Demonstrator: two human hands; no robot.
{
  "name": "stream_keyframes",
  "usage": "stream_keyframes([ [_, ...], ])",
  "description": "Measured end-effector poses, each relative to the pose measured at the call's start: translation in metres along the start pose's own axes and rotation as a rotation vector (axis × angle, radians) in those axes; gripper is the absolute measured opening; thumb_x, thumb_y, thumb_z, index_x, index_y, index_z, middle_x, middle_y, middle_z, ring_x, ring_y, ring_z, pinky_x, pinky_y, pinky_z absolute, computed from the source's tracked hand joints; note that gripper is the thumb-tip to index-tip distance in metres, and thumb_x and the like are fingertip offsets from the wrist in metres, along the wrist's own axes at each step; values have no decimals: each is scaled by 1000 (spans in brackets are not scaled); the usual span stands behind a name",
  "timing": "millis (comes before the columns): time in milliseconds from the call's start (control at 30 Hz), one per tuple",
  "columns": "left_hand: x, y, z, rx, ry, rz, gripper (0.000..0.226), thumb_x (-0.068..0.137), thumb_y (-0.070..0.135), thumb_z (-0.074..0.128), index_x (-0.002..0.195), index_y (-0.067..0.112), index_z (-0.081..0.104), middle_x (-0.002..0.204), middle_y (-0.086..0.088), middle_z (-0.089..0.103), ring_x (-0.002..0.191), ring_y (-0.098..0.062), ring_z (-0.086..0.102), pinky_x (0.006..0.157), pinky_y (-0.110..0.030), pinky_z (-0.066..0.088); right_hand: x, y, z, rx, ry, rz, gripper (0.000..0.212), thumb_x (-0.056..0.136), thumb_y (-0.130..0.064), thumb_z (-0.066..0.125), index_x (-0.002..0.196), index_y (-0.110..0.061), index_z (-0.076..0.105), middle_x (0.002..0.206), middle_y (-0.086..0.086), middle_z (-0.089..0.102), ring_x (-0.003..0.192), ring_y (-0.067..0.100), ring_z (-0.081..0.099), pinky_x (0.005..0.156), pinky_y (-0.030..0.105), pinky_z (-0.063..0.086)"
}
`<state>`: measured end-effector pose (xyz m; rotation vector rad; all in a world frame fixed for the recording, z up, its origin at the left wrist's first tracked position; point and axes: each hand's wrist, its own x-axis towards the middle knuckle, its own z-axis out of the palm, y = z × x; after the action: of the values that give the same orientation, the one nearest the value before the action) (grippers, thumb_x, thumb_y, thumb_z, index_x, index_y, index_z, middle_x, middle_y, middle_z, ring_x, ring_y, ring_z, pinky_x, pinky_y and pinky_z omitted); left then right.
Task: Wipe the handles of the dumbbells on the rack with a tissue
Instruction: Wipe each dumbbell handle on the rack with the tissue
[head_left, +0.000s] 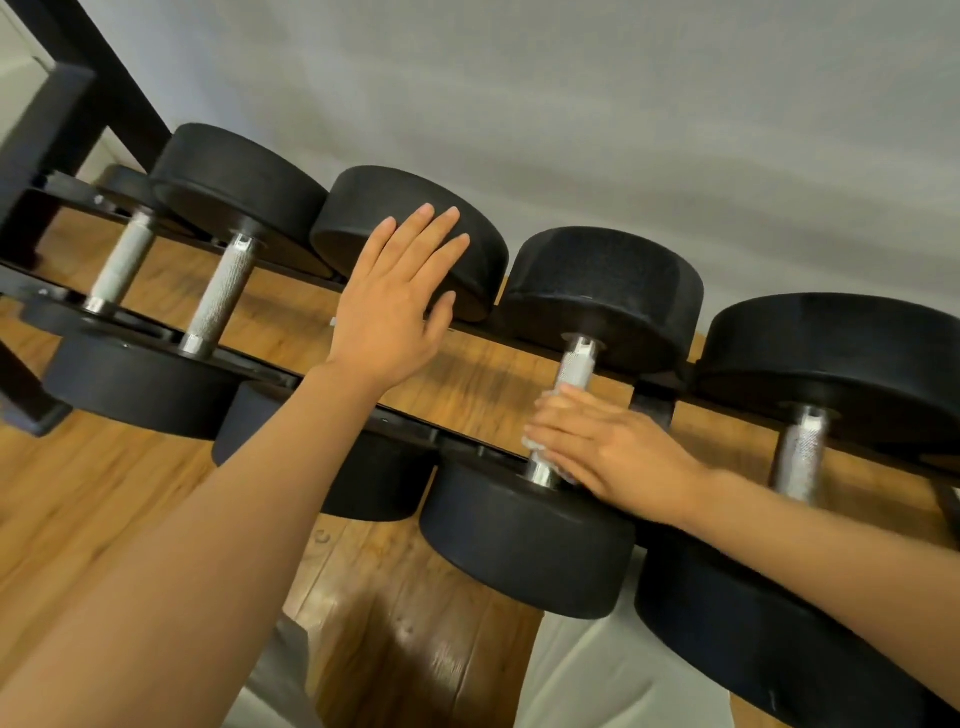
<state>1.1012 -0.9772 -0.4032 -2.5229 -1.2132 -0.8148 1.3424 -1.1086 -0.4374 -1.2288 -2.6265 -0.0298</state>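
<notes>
Left hand (387, 306) flat with straight fingers on a black dumbbell head (410, 239), right hand (608, 447) wrapping a tissue (530, 443) round a knurled handle (574, 364)

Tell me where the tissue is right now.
In the head view the tissue is right of centre, under the right hand, pressed around the dumbbell handle, just above that dumbbell's near weight.

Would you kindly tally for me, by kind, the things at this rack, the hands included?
Dumbbells: 5 (one handle is hidden behind the left arm)
Hands: 2, the left hand and the right hand
Tissue: 1
Rack: 1
Total: 9
</notes>
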Motion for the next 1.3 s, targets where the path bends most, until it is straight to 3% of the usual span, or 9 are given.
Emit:
stream_keyframes([
  [133, 1, 1, -2, -1, -6, -4, 49, 100, 26, 47, 147, 13, 47, 159, -7, 36, 150, -24, 25, 125, -44, 13, -1, 18, 1, -11, -43, -98, 47, 106, -35, 28, 123, -16, 67, 126, 1, 66, 124, 17, 57, 116, 36, 28],
  [300, 0, 2, 0, 13, 7, -5, 48, 100, 25, 50, 147, 12, 48, 159, -8, 37, 150, -25, 25, 125, -44, 13, 12, 32, -5, -65, 96, 114, 39, 100, -27, 41, 122, -9, 67, 125, 9, 65, 123, 23, 57, 115, 30, 30],
  [467, -2, 3, 2, 22, 20, -6, 49, 100, 23, 50, 147, 12, 47, 159, -7, 36, 151, -24, 24, 125, -42, 11, -3, 8, -2, 49, -168, -192, 39, 105, -32, 34, 122, -20, 68, 123, -4, 65, 121, 12, 56, 120, 32, 19],
  [700, -1, 2, 2, 11, 23, 1, 49, 100, 24, 50, 148, 12, 47, 159, -7, 35, 151, -24, 24, 125, -42, 11, 15, 29, -3, -62, 83, 72, 38, 99, -26, 39, 110, -10, 72, 113, 8, 68, 114, 23, 61, 121, 30, 16],
  [867, -1, 1, 4, 3, 38, 1, 48, 101, 24, 49, 147, 12, 47, 159, -7, 36, 151, -24, 25, 125, -41, 10, -7, 10, 4, 118, -117, -196, 34, 102, -26, 41, 123, -18, 66, 126, -2, 63, 126, 14, 52, 122, 43, 12],
  [933, -1, 2, 4, -12, 54, -4, 47, 101, 24, 49, 146, 12, 48, 158, -8, 38, 150, -24, 26, 125, -42, 12, -2, 25, -2, 45, -70, -220, 35, 102, -27, 40, 123, -17, 67, 125, 1, 65, 123, 15, 55, 121, 37, 18],
  [1033, -1, 3, 5, -29, 67, 0, 46, 101, 24, 49, 145, 12, 50, 157, -8, 39, 149, -25, 28, 124, -43, 13, 6, 50, -9, -54, 95, -44, 38, 99, -26, 42, 124, -9, 65, 126, 10, 65, 122, 23, 58, 115, 35, 31],
  [1133, 0, 2, 5, -37, 74, -5, 45, 101, 24, 51, 144, 12, 51, 156, -8, 40, 149, -24, 28, 124, -41, 11, -2, 48, 5, 23, 159, 20, 40, 99, -22, 43, 132, -4, 57, 138, 12, 55, 135, 24, 45, 119, 35, 25],
  [1300, 0, 4, 4, -47, 77, -20, 45, 101, 25, 49, 144, 11, 51, 156, -8, 40, 149, -24, 28, 124, -37, 7, -31, 28, 23, 248, 25, -255, 38, 100, -16, 48, 137, -9, 52, 146, 6, 48, 142, 21, 36, 121, 44, 17],
])
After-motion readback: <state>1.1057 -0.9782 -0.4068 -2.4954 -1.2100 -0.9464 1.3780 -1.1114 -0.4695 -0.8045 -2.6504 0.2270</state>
